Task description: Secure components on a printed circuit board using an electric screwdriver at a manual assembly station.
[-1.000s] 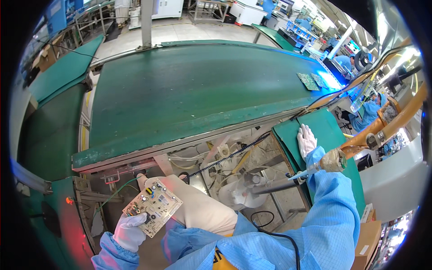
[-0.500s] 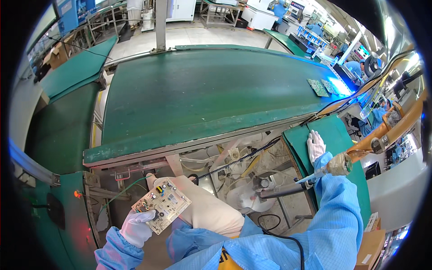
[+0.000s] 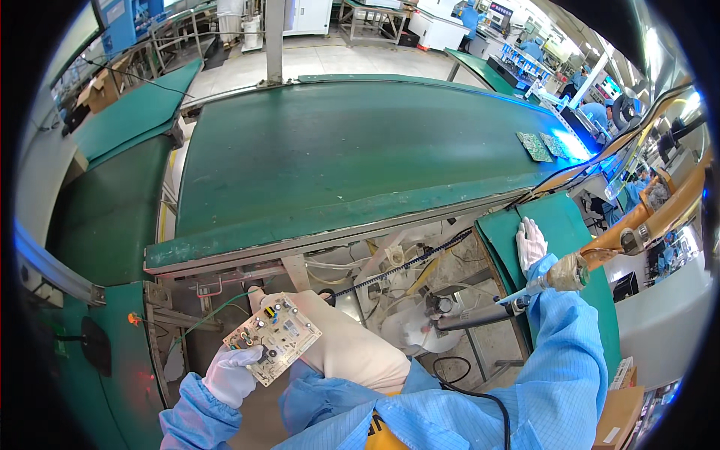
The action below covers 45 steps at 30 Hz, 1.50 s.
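My left hand (image 3: pixel 231 375), in a white glove, grips one corner of a tan circuit board (image 3: pixel 281 335) above my lap. Its component side faces up, with a yellow transformer, dark capacitors and a round black part showing. Far to the right, my gloved right hand (image 3: pixel 531 241) lies flat with its fingers stretched out on a green-topped side table (image 3: pixel 577 225); nothing shows in it. Two green circuit boards (image 3: pixel 534 147) rest at the right end of the wide green conveyor belt (image 3: pixel 337 150), under blue light.
Close to my right forearm are an orange-brown pipe (image 3: pixel 600 251) and a grey tube. Below the belt's metal edge, cables and a black coiled hose (image 3: pixel 409 264) run over the floor. Another green surface (image 3: pixel 120 330) with a dark round base (image 3: pixel 96 349) stands at left. People in blue work far off.
The whole view has shifted slightly to the right. Both hands keep their places, the left with the circuit board, the right flat on the side table.
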Available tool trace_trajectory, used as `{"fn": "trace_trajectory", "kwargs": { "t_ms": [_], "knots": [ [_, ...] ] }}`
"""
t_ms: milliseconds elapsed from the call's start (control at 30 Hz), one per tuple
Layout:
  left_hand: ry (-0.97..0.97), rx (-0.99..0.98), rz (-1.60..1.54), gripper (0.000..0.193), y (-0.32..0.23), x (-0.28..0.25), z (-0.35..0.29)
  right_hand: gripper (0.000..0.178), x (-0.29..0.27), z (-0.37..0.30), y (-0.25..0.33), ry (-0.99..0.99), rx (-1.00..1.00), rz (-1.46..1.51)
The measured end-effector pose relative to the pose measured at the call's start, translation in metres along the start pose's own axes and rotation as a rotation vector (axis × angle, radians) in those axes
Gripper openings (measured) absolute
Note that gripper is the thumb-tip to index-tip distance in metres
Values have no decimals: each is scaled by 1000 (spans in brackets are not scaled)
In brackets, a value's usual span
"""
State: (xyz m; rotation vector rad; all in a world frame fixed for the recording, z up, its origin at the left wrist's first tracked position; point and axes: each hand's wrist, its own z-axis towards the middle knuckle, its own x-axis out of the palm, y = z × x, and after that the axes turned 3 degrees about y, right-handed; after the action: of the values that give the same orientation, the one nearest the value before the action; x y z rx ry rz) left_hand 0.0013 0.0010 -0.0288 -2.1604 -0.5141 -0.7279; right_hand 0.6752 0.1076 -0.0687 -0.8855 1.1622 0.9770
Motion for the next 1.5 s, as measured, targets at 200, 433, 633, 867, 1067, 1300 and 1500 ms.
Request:
{"fn": "trace_trajectory", "kwargs": {
  "t_ms": [200, 433, 633, 867, 1067, 1300, 1500],
  "knots": [
    [-6, -2, -25, 46, 3, -5, 3, 47, -6, -4, 6, -7, 30, 27],
    [3, -8, -43, 48, 6, -13, 4, 48, -18, -9, 19, -27, 53, 67],
    [26, 9, 0, 48, 1, 0, 0, 49, -14, -7, 15, -25, 52, 62],
    [17, 4, -4, 48, 5, -10, 4, 49, -5, -2, 5, -13, 51, 21],
    [-1, -50, 2, 48, 4, -11, 3, 45, -2, -2, 18, -226, 27, 116],
    [21, 19, 3, 49, 3, 1, 1, 45, 6, -2, 6, -225, 50, 157],
    [30, 12, -10, 48, 2, 3, -1, 45, -4, -6, 18, -215, 87, 170]
  ]
}}
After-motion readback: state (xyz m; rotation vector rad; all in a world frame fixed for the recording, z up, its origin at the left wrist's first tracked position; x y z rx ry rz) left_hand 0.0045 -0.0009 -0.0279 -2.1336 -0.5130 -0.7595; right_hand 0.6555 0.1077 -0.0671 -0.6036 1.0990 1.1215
